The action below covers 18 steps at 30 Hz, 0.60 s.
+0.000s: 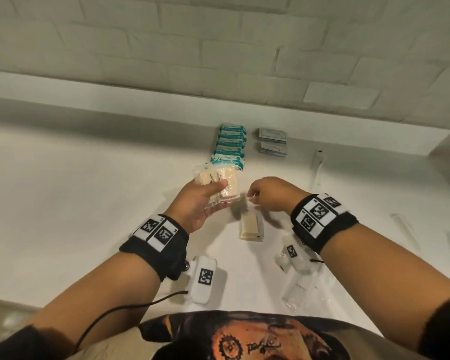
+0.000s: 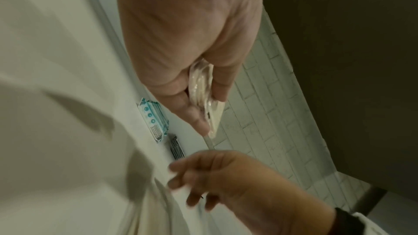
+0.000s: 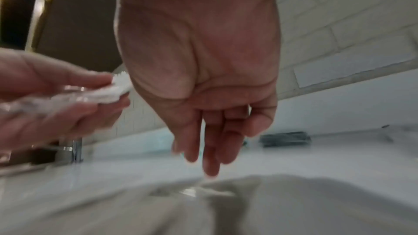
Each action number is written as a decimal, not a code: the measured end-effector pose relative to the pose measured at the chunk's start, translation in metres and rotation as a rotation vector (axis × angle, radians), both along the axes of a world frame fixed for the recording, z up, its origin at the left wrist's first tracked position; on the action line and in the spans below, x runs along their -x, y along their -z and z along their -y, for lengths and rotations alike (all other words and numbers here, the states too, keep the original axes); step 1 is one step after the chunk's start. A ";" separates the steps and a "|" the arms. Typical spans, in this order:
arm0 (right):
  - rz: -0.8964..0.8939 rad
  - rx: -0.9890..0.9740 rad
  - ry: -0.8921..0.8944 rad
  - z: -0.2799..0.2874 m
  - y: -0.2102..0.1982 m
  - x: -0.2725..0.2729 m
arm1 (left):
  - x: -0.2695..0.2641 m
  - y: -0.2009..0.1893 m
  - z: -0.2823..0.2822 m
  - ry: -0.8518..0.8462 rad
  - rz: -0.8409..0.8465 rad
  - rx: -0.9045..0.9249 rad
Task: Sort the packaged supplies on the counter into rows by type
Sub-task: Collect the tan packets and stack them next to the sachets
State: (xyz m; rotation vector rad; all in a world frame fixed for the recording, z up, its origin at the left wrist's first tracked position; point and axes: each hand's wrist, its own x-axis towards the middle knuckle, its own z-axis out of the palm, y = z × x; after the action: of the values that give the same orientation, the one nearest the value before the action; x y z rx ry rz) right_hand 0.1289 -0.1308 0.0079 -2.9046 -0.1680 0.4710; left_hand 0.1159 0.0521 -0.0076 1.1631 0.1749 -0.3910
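Clear packets of cream pads [image 1: 220, 183] sit pinched in your left hand [image 1: 202, 202] at frame centre, held above the white surface [image 1: 89, 193]. Your right hand [image 1: 269, 193] hovers empty, fingers loose, over one more cream packet [image 1: 252, 226] just below it. Teal packs [image 1: 229, 145] and grey sachets [image 1: 272, 141] already form rows above — gathering the cream type looks like the step in hand; next, take that packet.

Dim warm light, soft shadows; wrist views motion-blurred, edges bowed

Counter [image 1: 89, 178]: smooth, matt white. Beige packets [image 1: 220, 184]: glossy clear plastic wrap. Wall [image 1: 218, 48]: matt painted brick.
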 end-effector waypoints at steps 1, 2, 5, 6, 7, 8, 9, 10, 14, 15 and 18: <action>0.042 -0.110 0.053 0.001 -0.004 -0.002 | -0.001 0.000 -0.001 -0.002 0.007 -0.010; 0.080 -0.274 0.118 0.002 -0.010 -0.002 | -0.001 -0.001 -0.001 -0.002 0.012 -0.017; 0.044 -0.726 0.226 0.000 -0.030 0.003 | -0.001 -0.002 0.001 0.006 0.031 -0.002; 0.016 -0.764 0.203 -0.002 -0.035 0.005 | -0.002 -0.003 0.003 0.018 0.039 0.012; 0.007 -0.768 0.176 -0.004 -0.035 0.007 | -0.001 -0.004 0.005 0.029 0.050 0.022; 0.015 -0.767 0.167 -0.006 -0.035 0.009 | -0.002 -0.005 0.007 0.039 0.063 0.036; 0.031 -0.779 0.178 -0.007 -0.032 0.009 | -0.002 -0.005 0.009 0.046 0.076 0.050; 0.052 -0.815 0.197 -0.006 -0.031 0.009 | -0.002 -0.006 0.010 0.057 0.087 0.067; 0.276 -0.917 0.231 0.003 -0.029 0.010 | -0.003 -0.011 0.013 0.070 0.017 0.074; 0.379 -0.831 0.217 0.005 -0.030 0.011 | -0.003 -0.012 0.013 0.074 -0.021 0.074; 0.634 -0.425 0.071 0.001 -0.032 0.022 | 0.000 -0.015 0.014 0.158 0.014 0.145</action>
State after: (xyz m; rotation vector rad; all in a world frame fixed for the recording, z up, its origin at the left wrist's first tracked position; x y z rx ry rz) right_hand 0.1070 -0.1319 0.0403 -2.5208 -0.2181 -0.4576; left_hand 0.1154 0.0384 0.0076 1.0391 0.0416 -0.5262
